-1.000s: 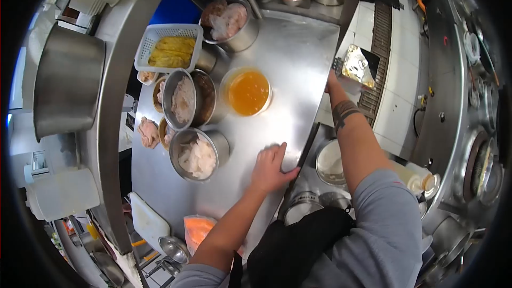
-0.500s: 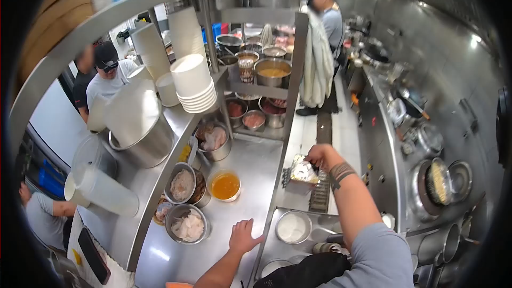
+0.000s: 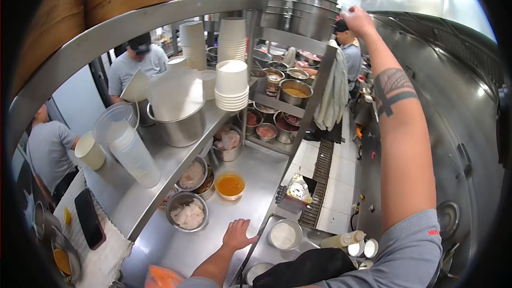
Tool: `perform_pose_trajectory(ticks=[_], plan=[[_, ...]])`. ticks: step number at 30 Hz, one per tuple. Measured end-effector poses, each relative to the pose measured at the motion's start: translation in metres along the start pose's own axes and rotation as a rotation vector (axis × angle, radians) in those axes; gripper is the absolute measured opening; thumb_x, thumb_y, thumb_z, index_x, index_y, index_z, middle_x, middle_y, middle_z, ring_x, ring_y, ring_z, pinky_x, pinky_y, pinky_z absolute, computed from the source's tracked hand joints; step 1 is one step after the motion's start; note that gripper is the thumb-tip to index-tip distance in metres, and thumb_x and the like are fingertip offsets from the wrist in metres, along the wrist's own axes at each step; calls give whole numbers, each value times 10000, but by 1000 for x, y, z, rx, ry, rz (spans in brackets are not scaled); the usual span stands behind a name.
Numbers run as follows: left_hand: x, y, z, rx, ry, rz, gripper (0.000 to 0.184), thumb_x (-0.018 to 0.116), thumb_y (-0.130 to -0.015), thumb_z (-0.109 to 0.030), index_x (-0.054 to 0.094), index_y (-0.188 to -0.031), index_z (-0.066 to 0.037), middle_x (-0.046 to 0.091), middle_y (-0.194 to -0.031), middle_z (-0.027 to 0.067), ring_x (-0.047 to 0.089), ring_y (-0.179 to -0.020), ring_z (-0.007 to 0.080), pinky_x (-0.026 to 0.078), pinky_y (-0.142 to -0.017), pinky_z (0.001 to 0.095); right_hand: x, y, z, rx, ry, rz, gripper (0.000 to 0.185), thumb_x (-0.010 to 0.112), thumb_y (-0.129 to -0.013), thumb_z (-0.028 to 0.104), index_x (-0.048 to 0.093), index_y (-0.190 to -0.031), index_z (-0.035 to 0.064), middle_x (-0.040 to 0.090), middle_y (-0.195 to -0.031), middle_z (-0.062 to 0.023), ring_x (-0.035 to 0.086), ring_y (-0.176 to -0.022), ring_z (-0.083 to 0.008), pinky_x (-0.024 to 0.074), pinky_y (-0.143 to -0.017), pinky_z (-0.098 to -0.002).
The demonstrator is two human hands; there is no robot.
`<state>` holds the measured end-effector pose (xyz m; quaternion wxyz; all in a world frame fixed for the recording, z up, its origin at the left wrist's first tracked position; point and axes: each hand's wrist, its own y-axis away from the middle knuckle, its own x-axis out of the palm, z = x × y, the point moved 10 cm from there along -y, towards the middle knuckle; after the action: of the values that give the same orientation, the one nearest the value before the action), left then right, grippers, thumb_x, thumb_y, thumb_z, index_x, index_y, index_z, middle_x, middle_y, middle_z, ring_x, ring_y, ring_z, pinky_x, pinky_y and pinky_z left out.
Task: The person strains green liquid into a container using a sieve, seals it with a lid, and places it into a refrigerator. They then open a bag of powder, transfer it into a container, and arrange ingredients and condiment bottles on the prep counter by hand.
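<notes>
My left hand (image 3: 237,234) rests on the steel counter (image 3: 176,258), fingers spread, holding nothing. Near it are a steel bowl of pale, whitish raw pieces (image 3: 186,212) and a round tub of orange liquid (image 3: 230,185). My right hand (image 3: 358,22) is raised at the end of my outstretched arm, beside a stack of steel pots (image 3: 313,16) on the top shelf. Its fingers look curled, and whether they touch a pot rim is unclear. Down by the floor drain, a foil-topped container (image 3: 300,189) stands apart from both hands.
Stacked white tubs (image 3: 232,82) and a large steel pot (image 3: 181,125) stand on the shelf at left. A phone (image 3: 89,218) lies on a white cloth. Co-workers stand behind the shelf and along the aisle. A squeeze bottle (image 3: 344,239) lies near my right side.
My right hand has left the foil-topped container and risen to the stacked pots. The view has tilted up and shifted, while my left hand stays on the counter.
</notes>
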<state>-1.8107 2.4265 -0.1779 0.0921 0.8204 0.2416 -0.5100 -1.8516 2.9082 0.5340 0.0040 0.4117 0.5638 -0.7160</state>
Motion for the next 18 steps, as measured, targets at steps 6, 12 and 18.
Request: perform_pose_trajectory(ticks=[6,12,18], plan=[[9,-2,2,28,-13,14,788,713,-819,-589,584,-1370,-42,589,-1281,145,536,-1223,304,405,-1058,429,37,-28,95,-13,182,146,773,654,-913,458,421,-1538,67,426,-1568,-214,341,-1488,-377,417,-1142,-498],[9,-4,2,8,-1,26,785,718,-812,-583,590,-1366,-43,595,-1280,139,542,-1218,298,403,-1058,425,58,2,140,-220,114,68,442,652,-877,270,649,-1269,66,548,-1461,-209,466,-1404,-395,478,-1099,-497],[7,-7,1,20,-9,12,774,725,-805,-576,608,-1342,-31,616,-1258,138,562,-1195,301,413,-1048,418,100,23,133,-207,0,140,339,607,-842,175,738,-1140,79,725,-1194,-182,659,-1171,-377,539,-1013,-481]])
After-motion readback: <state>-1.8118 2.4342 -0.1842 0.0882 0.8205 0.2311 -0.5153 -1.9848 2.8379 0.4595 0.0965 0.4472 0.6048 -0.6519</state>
